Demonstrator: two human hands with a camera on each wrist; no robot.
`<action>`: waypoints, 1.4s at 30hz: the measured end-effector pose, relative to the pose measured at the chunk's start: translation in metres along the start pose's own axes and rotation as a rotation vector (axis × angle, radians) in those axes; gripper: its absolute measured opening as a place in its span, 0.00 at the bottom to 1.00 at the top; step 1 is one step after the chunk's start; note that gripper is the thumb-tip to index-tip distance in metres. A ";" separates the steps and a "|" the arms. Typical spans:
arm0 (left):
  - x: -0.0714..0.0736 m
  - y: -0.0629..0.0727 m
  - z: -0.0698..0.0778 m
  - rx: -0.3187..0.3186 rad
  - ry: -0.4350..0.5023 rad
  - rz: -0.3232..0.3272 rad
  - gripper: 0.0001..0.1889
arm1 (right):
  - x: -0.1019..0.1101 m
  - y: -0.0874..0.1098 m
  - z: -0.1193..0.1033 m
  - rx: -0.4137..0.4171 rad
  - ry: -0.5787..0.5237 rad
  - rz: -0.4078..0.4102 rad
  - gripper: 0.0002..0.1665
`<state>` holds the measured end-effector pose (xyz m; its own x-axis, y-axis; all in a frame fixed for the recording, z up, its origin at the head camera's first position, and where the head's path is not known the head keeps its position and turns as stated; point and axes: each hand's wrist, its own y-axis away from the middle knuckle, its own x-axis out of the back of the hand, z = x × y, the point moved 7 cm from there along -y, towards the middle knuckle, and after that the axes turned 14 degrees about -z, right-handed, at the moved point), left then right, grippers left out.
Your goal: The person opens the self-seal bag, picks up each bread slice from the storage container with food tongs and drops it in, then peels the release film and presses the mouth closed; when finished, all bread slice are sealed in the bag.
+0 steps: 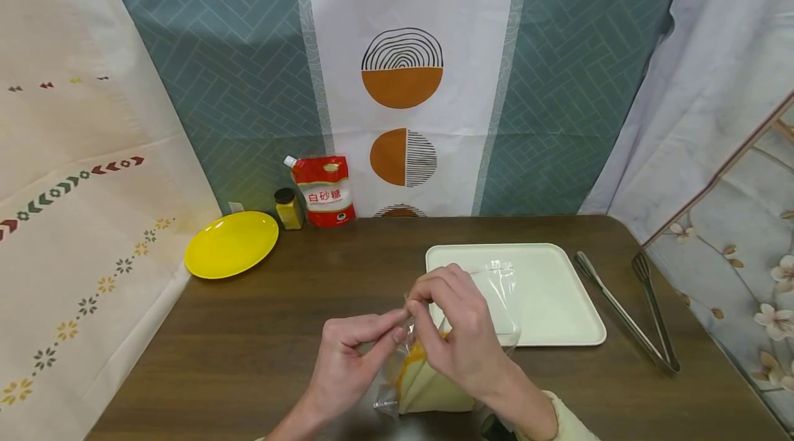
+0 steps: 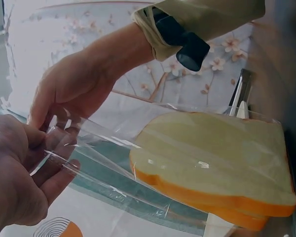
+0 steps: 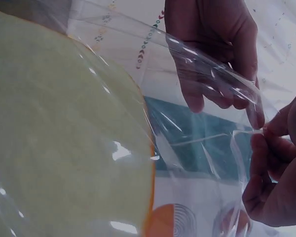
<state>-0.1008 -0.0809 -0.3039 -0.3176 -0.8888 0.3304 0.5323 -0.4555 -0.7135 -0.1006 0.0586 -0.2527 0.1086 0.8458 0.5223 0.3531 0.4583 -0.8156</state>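
A slice of bread (image 3: 64, 123) (pale, orange along its crust) fills the left of the frame inside a clear bag (image 3: 195, 153). At the right edge, the right hand (image 3: 281, 170) pinches the bag; the left hand (image 3: 217, 49), upper right, meets its fingertips. Patterned cloth (image 3: 283, 37) shows behind.

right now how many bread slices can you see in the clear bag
2 show in the clear bag: in the left wrist view, a front slice, and a second slice behind it, its orange edge showing below. More may be hidden.
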 end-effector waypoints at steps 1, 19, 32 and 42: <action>0.000 0.000 0.000 0.002 0.006 0.001 0.18 | 0.000 0.000 0.000 -0.004 -0.001 0.011 0.12; 0.009 0.011 -0.009 0.111 0.112 0.192 0.12 | 0.025 0.013 0.025 -0.253 -0.200 0.297 0.07; 0.010 0.010 -0.012 0.125 0.162 0.190 0.10 | 0.052 0.021 0.035 -0.311 -0.301 0.446 0.04; 0.014 0.011 -0.012 0.123 0.147 0.208 0.10 | 0.075 0.030 0.050 -0.316 -0.418 0.563 0.08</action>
<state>-0.1094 -0.0978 -0.3143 -0.2976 -0.9509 0.0852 0.6866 -0.2752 -0.6730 -0.1286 0.1493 -0.2507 0.0121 0.9902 -0.1391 0.6042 -0.1181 -0.7880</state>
